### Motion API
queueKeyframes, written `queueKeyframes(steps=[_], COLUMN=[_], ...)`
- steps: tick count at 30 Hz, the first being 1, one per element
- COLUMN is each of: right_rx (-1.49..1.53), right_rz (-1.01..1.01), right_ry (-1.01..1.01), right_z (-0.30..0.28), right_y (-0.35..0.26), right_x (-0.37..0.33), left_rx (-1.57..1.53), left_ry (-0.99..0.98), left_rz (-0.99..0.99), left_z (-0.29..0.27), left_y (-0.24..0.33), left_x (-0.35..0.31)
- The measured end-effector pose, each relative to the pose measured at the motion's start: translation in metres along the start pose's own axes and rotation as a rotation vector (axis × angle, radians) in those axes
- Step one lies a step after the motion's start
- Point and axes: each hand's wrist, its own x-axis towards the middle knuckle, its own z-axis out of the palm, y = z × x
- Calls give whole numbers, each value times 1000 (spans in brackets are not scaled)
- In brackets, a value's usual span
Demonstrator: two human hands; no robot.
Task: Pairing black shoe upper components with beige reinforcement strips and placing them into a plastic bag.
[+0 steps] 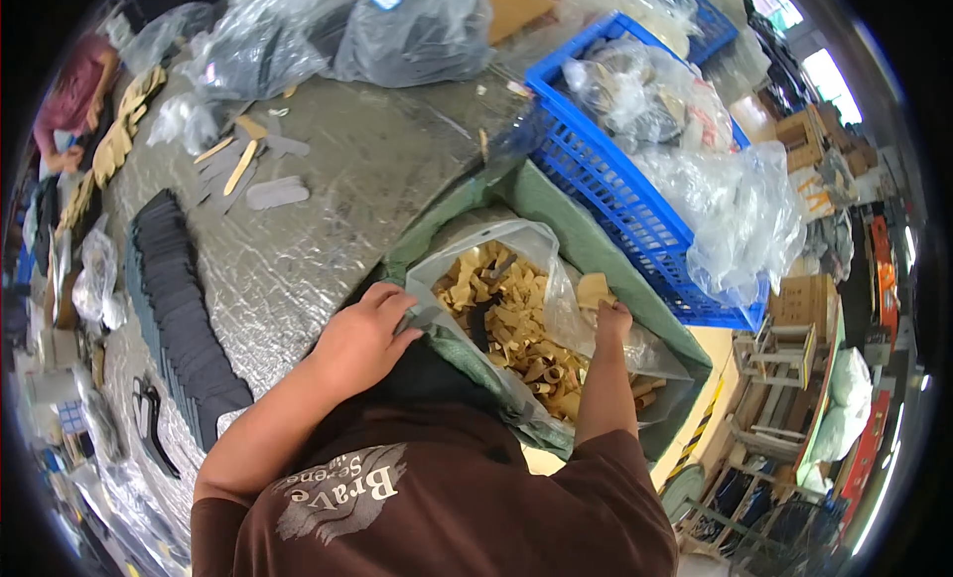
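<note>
A large green woven sack [635,249] with a clear plastic liner [536,237] stands open in front of me. Many curled tan scraps [536,349], with a few dark ones among them, lie inside. My left hand [369,337] is at the sack's near left rim, its fingers curled over the edge. Over the right side of the sack, my right hand [613,324] pinches a flat tan piece [594,291] by its lower end. The fingertips of that hand are partly hidden.
A blue crate [620,195] full of plastic bags stands beyond the sack. On the table [328,170] are a long row of stacked dark pieces [184,299], loose grey and tan pieces [243,165] and filled clear bags [412,31]. Another person [74,100] sits at the far left.
</note>
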Motion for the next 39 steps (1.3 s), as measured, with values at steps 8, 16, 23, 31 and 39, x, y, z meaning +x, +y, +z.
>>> queueKeyframes(steps=[8, 16, 23, 31, 39], right_rx=[-507, -1143, -645, -478, -660], right_rz=[-481, -319, -665, -596, -697], right_ry=[-430, -187, 376, 459, 432], right_z=[-38, -123, -162, -175, -162], right_y=[-36, 3, -75, -114, -108], right_x=[-127, -44, 16, 34, 25], left_rx=[331, 426, 323, 271, 278], left_ry=[-77, -351, -113, 59, 122], left_rz=[-65, -305, -304, -323, -352], left_z=[48, 57, 47, 44, 57], left_y=[-40, -35, -24, -28, -46], left_x=[71, 102, 97, 71, 68])
